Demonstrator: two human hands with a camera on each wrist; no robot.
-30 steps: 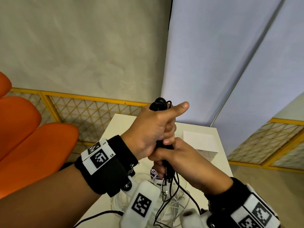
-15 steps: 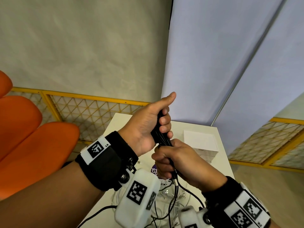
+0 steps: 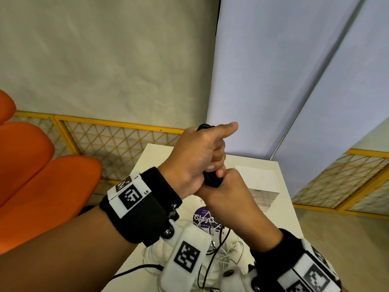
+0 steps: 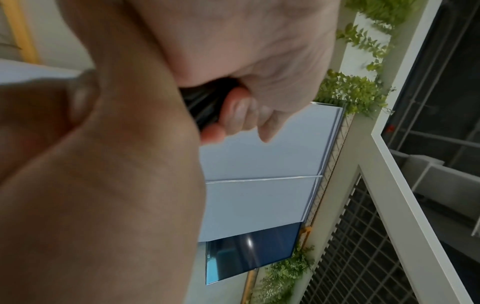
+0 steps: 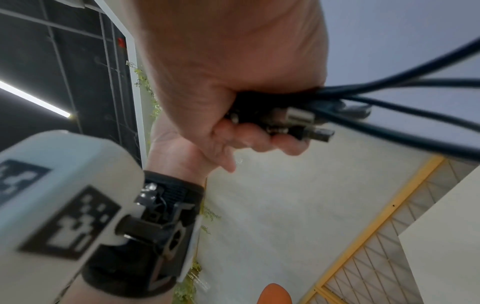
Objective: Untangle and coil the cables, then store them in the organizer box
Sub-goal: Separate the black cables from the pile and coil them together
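Note:
I hold a black cable bundle (image 3: 211, 181) up in the air above the table. My left hand (image 3: 202, 152) grips its upper part, thumb stretched out to the right, and a bit of coil shows above the fist. My right hand (image 3: 227, 194) sits just beneath, touching the left, and grips the lower part. In the left wrist view, curled fingers (image 4: 239, 115) wrap the black cable (image 4: 205, 102). The right wrist view shows my right hand (image 5: 233, 92) holding metal-tipped plugs (image 5: 298, 119), with black strands (image 5: 389, 90) running off right. The organizer box (image 3: 259, 186) stands on the table's far right.
A small white table (image 3: 151, 157) lies below my hands, with a tangle of white cables (image 3: 229, 253) and a purple round label (image 3: 203, 218) on it. A loose black cable (image 3: 136, 270) trails over the near edge. An orange chair (image 3: 42, 186) is at left, with a yellow mesh fence (image 3: 117, 140) behind.
The left hand turned from thumb-up back to thumb pointing right, and the coil's top shows above it again. The right hand moved up against the left hand.

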